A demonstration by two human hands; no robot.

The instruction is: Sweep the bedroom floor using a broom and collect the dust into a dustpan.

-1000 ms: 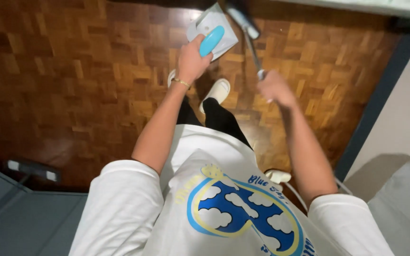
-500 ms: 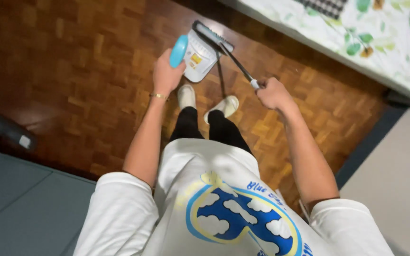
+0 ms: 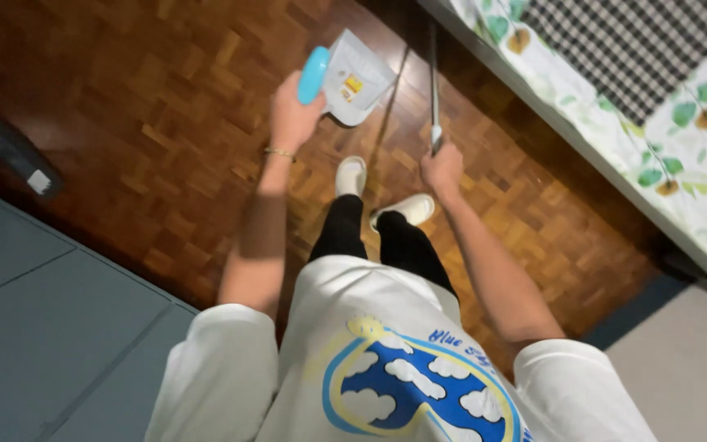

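A grey dustpan [image 3: 358,78] is gripped by its light-blue handle [image 3: 313,74] in the closed left hand [image 3: 292,121], held above the parquet floor [image 3: 149,123]. A broom pole [image 3: 434,82] is clasped in the closed right hand [image 3: 442,170], slanting toward the bed edge [image 3: 550,123]; its head is out of view.

Both arms reach forward and down, away from the body. The left hand [image 3: 290,117] is closed in a fist, with the wrist bent slightly inward and the elbow a little bent. The right hand [image 3: 442,169] is also closed tight, and its arm is almost straight.
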